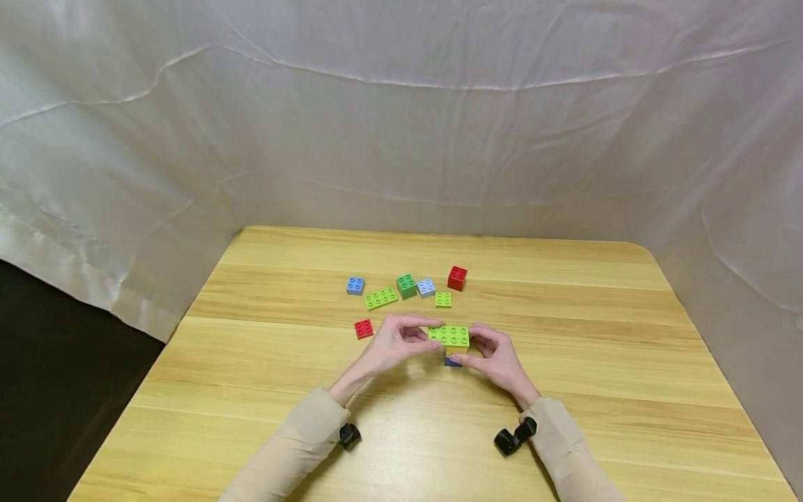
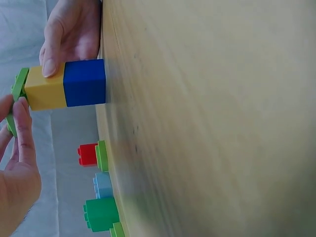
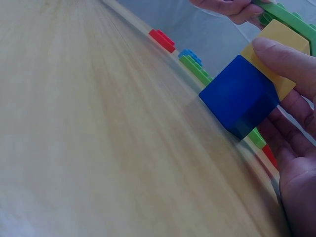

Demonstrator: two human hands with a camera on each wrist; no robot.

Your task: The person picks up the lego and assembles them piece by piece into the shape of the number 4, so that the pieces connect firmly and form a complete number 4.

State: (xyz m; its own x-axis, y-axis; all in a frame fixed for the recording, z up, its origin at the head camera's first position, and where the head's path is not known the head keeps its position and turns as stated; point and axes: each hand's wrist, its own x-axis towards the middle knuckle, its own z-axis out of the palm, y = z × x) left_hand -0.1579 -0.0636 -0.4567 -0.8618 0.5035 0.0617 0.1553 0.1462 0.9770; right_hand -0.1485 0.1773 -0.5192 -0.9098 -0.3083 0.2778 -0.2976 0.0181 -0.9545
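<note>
A lime green eight-stud plate (image 1: 448, 336) lies over the top of a yellow brick (image 2: 47, 95), sticking out toward the left. Under the yellow brick is a dark blue brick (image 2: 85, 83), which stands on the table. My left hand (image 1: 395, 340) pinches the overhanging end of the plate between thumb and fingers. From the other side my right hand (image 1: 500, 361) grips the yellow brick, its thumb on the near face. In the left wrist view the plate looks slightly tilted; whether it is fully seated I cannot tell.
Behind the hands lie a blue brick (image 1: 355, 286), a long lime plate (image 1: 380, 299), a green brick (image 1: 406, 286), a light blue brick (image 1: 426, 288), a small lime plate (image 1: 442, 300) and a red brick (image 1: 456, 279). A flat red plate (image 1: 363, 329) is near my left hand.
</note>
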